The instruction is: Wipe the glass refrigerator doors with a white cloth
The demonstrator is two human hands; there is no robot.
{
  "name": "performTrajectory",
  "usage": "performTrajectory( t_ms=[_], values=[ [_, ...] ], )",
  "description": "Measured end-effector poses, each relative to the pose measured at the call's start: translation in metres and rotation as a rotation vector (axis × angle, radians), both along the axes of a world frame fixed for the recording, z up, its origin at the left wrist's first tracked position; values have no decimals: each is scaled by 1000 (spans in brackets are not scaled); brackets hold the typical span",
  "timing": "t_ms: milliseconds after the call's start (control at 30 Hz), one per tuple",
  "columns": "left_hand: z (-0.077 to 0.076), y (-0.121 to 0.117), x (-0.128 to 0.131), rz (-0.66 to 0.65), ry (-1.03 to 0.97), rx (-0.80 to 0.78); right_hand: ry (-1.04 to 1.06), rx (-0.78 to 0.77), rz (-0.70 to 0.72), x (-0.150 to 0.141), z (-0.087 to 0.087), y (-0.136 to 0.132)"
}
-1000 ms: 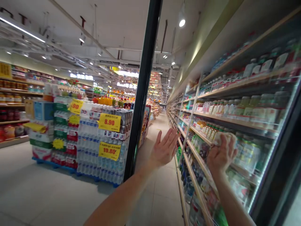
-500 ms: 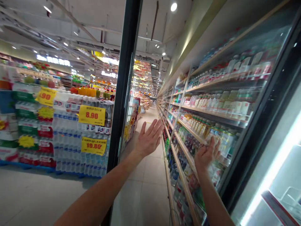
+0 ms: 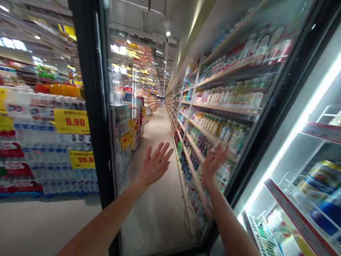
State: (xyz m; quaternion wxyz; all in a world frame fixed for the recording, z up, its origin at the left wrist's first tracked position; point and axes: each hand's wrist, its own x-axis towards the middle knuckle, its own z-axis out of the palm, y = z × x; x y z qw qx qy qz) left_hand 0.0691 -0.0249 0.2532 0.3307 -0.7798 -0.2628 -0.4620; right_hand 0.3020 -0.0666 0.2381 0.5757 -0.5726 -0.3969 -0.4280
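A glass cooler door with a black frame (image 3: 97, 89) stands swung open in front of me. My left hand (image 3: 156, 163) is held up against or just before the glass, palm forward, its fingers stretched and spread; nothing shows in it. Farther right, near the hinge side of the door, my right hand (image 3: 214, 160) is raised before the glass too. Its fingers are blurred by motion, and a pale patch beside them could be a held thing or a reflection; I cannot tell which. Whether either hand touches the pane is unclear.
On the right is the lit cooler interior, with wire shelves (image 3: 317, 128) and cans (image 3: 323, 176). Bottle-filled shelves (image 3: 226, 106) show in the glass. At left stand stacked bottle packs (image 3: 53, 153) with yellow price signs (image 3: 71, 121). Pale floor tiles (image 3: 53, 220) lie below.
My view has turned right and the cooler's inside shelves show more. Both hands sit lower and farther left in the picture. The left hand stays flat and spread.
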Motion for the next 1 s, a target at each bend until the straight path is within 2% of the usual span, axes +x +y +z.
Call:
performTrajectory(
  t_ms=[100, 167, 233, 300, 433, 500, 567, 700, 733, 800, 867, 933, 1000],
  values=[
    [-16, -2, 7, 17, -19, 8, -233, -137, 81, -30, -13, -2],
    [-17, -2, 8, 27, -26, 25, -451, -274, 140, -49, -25, -2],
    [-14, -2, 7, 34, -27, 39, -558, -316, 143, -44, -31, -4],
    [-13, -3, 6, 35, -19, 36, -489, -257, 84, -11, -27, -9],
    [-15, -3, 6, 22, 3, 7, 71, -77, -82, 76, 0, -14],
    [-16, -3, 6, 7, 0, -2, 165, -26, -104, 84, 8, -13],
    [-17, -2, 7, -6, -6, -5, 50, -48, -72, 58, 5, -8],
    [-17, 1, 6, 11, -7, 21, -371, -196, 117, -22, -25, -2],
    [-17, 1, 6, 15, -7, 28, -453, -231, 156, -30, -32, -3],
    [-17, 1, 6, 18, -13, 37, -507, -264, 172, -22, -40, -7],
    [-16, 1, 6, 14, -19, 41, -345, -206, 93, 9, -39, -12],
    [-16, 0, 7, 10, -24, 28, -65, -89, -3, 36, -31, -14],
    [-15, -1, 7, 4, -27, 7, 90, -15, -31, 38, -27, -14]
  ],
)
